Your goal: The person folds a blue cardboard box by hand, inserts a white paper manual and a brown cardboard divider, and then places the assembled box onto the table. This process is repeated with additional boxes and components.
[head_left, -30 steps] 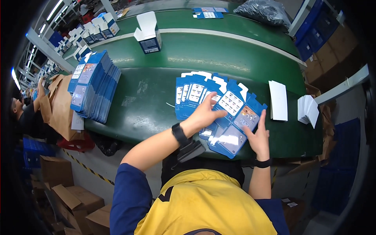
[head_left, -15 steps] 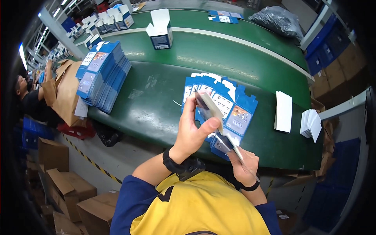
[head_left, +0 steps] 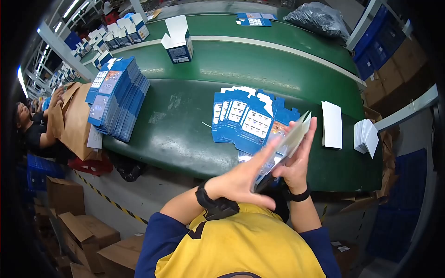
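Between my hands, tilted up over the front edge of the green table, is a thin, pale folded card piece [head_left: 294, 142], seen nearly edge-on. My right hand [head_left: 297, 167] grips it from the right, fingers along its outer side and thumb low on it. Against its left side rests my left hand [head_left: 243, 180], fingers stretched out and thumb spread apart. What is printed on the piece is too smeared to tell. Just beyond lies a fanned spread of flat blue-and-white cartons [head_left: 250, 116], partly covered by my hands.
At left on the green table [head_left: 171, 134] stands a tall stack of flat blue cartons [head_left: 118, 104]. White folded sheets [head_left: 331, 125] and a fanned white pile [head_left: 366, 136] lie at right. An opened box [head_left: 180, 46] stands farther back. Someone sits beside a brown paper bag [head_left: 76, 123].
The folded card piece has moved right and swung more upright. My right hand has risen along its right side, while my left hand has loosened from a pinch to stretched fingers.
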`<state>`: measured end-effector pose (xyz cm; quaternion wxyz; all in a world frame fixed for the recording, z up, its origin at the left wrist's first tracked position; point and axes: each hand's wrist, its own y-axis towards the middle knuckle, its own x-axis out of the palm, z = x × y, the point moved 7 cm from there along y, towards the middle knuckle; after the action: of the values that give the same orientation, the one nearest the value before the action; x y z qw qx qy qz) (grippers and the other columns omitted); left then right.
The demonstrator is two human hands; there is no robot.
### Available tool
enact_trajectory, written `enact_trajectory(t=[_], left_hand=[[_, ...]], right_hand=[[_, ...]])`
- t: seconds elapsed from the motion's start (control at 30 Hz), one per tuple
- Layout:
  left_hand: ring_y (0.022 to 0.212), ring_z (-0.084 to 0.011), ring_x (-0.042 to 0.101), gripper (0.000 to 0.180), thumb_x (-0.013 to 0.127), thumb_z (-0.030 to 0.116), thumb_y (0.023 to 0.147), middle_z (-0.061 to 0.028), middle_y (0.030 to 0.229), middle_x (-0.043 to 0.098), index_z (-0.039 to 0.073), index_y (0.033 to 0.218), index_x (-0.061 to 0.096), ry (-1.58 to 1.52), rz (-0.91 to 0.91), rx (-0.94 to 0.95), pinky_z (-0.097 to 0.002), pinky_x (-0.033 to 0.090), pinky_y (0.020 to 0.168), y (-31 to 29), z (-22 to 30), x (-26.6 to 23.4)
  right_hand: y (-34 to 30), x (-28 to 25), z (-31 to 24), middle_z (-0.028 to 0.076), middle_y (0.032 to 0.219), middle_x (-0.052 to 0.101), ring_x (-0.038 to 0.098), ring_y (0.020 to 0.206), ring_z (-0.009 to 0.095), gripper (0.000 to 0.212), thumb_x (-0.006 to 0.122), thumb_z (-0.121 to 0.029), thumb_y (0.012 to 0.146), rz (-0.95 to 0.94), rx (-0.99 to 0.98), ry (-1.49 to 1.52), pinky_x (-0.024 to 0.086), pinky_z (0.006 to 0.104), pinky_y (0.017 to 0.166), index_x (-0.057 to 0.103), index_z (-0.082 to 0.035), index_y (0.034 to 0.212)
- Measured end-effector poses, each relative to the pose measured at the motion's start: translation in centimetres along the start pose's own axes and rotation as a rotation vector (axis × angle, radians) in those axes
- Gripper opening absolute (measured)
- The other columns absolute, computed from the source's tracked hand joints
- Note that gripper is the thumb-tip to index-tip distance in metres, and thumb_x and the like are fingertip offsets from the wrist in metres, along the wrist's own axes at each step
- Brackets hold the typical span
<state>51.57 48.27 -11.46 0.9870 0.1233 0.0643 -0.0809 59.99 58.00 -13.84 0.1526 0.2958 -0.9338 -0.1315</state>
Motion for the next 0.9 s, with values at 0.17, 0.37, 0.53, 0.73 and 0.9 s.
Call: enact_trajectory(t=[0.17,0.37,0.53,0.73,0.9], left_hand=[[0.120,-0.0389,0.044,0.096,0.081,0.012,0.059,-0.0182,0.127,0.041,0.002,0.138,0.027,0.566,0.409,0.303,-0.0470,0.026,0.107,-1.8,2.3,-3.3],[0.118,-0.0350,0.047,0.086,0.081,0.010,0.059,-0.0150,0.123,0.044,0.007,0.132,0.036,0.612,0.427,0.587,-0.0570,0.023,0.107,-2.1,4.1,-4.2],[0.116,-0.0348,0.048,0.081,0.078,0.008,0.061,-0.0180,0.125,0.045,0.013,0.132,0.039,0.462,0.458,0.451,-0.0575,0.027,0.104,-2.4,2.6,-2.5],[0.119,-0.0420,0.043,0.059,0.076,0.006,0.064,-0.0197,0.129,0.039,0.025,0.116,0.058,0.301,0.513,0.382,-0.0605,0.022,0.104,-2.2,1.6,-2.2],[0.116,-0.0388,0.046,0.041,0.076,0.011,0.060,-0.0209,0.125,0.042,0.016,0.100,0.065,0.618,0.463,0.593,-0.0606,0.028,0.102,-2.7,2.9,-1.7]], right_hand=[[-1.4,1.6,-4.2,0.016,0.136,0.036,0.035,0.128,0.029,0.144,0.092,-0.046,0.037,-0.308,-0.128,-0.085,0.025,0.0400,0.107,0.008,-0.002,0.144],[-0.9,2.5,-6.1,0.014,0.132,0.044,0.030,0.133,0.032,0.121,0.091,-0.046,0.036,-0.522,-0.190,0.058,0.022,0.0439,0.110,0.034,-0.003,0.135],[-0.6,1.5,-4.1,0.014,0.134,0.042,0.036,0.129,0.026,0.092,0.083,-0.020,0.065,-0.177,0.076,-0.021,0.027,0.0398,0.106,0.030,-0.003,0.138],[-1.1,3.2,-5.0,0.016,0.152,0.009,0.013,0.140,0.029,0.091,0.058,-0.048,0.084,-0.248,-0.001,0.397,0.015,0.0419,0.112,0.008,-0.005,0.147],[-1.5,2.4,-4.7,0.015,0.143,0.033,0.030,0.133,0.024,0.058,0.048,-0.019,0.093,-0.420,-0.072,0.234,0.021,0.0376,0.110,0.023,-0.004,0.144]])
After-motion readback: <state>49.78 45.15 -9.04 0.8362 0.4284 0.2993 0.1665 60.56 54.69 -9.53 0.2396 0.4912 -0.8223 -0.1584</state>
